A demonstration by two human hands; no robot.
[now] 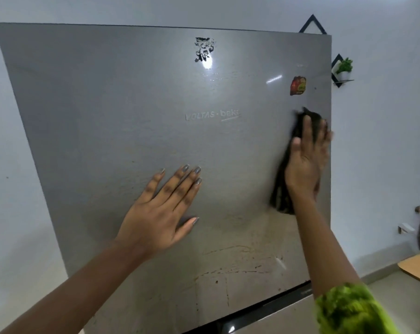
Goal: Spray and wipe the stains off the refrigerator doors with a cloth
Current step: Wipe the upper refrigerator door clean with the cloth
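Observation:
The grey upper refrigerator door (107, 116) fills most of the head view. Brown drip stains and smears (228, 268) mark its lower part. My right hand (305, 160) presses a dark cloth (280, 191) flat against the door near its right edge; the cloth hangs below the palm and shows above the fingertips. My left hand (163, 208) lies flat on the door's middle with fingers spread and holds nothing. No spray bottle is in view.
A black sticker (204, 49) sits near the door's top, and a red and yellow magnet (298, 85) near its right edge. The dark gap to the lower door (264, 307) runs below. A wall planter (343, 68) and a wooden table corner (418, 266) lie to the right.

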